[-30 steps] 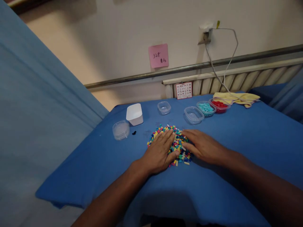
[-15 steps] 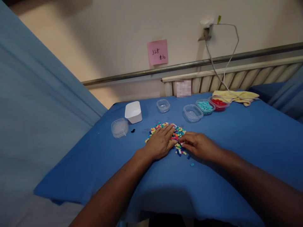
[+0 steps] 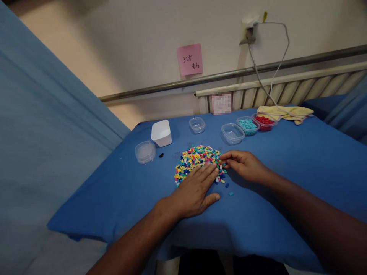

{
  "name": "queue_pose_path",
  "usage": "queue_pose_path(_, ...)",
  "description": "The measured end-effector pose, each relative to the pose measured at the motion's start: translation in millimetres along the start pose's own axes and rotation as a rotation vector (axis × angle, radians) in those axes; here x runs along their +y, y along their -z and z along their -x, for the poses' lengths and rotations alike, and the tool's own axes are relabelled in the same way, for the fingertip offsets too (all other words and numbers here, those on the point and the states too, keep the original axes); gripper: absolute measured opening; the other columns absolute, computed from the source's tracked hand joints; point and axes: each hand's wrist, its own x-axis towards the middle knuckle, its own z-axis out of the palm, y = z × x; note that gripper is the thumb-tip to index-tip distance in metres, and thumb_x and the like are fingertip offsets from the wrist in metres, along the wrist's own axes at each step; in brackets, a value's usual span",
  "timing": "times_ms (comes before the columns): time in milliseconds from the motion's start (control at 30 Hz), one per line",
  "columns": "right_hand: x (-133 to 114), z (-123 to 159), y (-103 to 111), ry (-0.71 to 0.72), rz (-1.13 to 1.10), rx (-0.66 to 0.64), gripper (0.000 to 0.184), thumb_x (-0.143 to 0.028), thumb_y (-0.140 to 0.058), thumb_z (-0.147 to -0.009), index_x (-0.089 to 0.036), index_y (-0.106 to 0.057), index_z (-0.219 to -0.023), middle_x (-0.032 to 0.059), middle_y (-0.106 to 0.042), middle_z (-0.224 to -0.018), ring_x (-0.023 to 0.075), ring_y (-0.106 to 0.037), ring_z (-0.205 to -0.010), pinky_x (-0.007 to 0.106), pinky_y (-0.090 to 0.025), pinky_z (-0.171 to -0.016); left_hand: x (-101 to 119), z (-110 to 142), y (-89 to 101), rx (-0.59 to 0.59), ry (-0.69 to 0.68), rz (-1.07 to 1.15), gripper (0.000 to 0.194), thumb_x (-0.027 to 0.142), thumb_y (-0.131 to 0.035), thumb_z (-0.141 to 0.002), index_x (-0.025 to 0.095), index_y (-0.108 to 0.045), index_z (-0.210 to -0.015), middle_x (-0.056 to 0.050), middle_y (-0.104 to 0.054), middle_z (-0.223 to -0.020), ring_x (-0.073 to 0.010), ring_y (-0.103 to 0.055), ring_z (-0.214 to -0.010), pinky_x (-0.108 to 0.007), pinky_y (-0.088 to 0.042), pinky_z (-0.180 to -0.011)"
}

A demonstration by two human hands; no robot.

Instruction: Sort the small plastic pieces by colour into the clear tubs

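Mid-frame, the left hand (image 3: 196,191), flat, thumb apart, has slid lower, baring more coloured pieces (image 3: 197,154); whether the right hand (image 3: 244,165)'s curled fingers pinch one, I can't tell.

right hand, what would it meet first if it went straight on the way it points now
Most likely the pile of small coloured pieces; the right hand points into its side, though whether it already touches is hard to tell.

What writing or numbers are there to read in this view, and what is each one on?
Pink note on the wall: "32", handwritten; the mark after it and the line below are too unclear to read surely.
Card in front of the radiator: blurred into blocks, unreadable.
I can make out no other lettering.
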Motion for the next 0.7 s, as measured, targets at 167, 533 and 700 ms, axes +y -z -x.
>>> queue_pose_path(167,2,2,5,-0.029,-0.087,-0.101,0.029,-0.028,-0.062,-0.088,-0.021,-0.075,-0.113,0.0066,-0.081,-0.114,0.0248,-0.076,-0.111,0.047,-0.061,-0.102,-9,-25,-8.3,0.04,0.061,-0.037,0.069,0.057,-0.032,-0.113,0.02,-0.028,-0.17,-0.009,-0.018,-0.177,-0.0289,-0.013,-0.166,-0.056,-0.011,-0.134)
queue_pose_path(533,-4,5,20,0.011,0.196,0.01,0.024,-0.033,-0.06,-0.095,-0.021,-0.079,-0.106,0.0048,-0.079,-0.093,0.0203,-0.072,-0.081,0.034,-0.06,-0.073,-58,-34,43.7,0.379,0.301,0.43,0.063,0.058,-0.03,-0.113,0.017,-0.064,-0.146,-0.007,-0.063,-0.151,-0.0254,-0.057,-0.142,-0.041,-0.041,-0.124)
queue_pose_path(700,-19,14,16,0.231,0.495,-0.167,0.024,-0.024,-0.061,-0.097,-0.026,-0.079,-0.112,0.0062,-0.078,-0.105,0.0218,-0.073,-0.091,0.035,-0.059,-0.082,-54,-42,30.1,0.271,0.103,0.377,0.057,0.042,-0.035,-0.113,0.017,-0.041,-0.164,-0.008,-0.062,-0.152,-0.0232,-0.054,-0.145,-0.042,-0.038,-0.126)
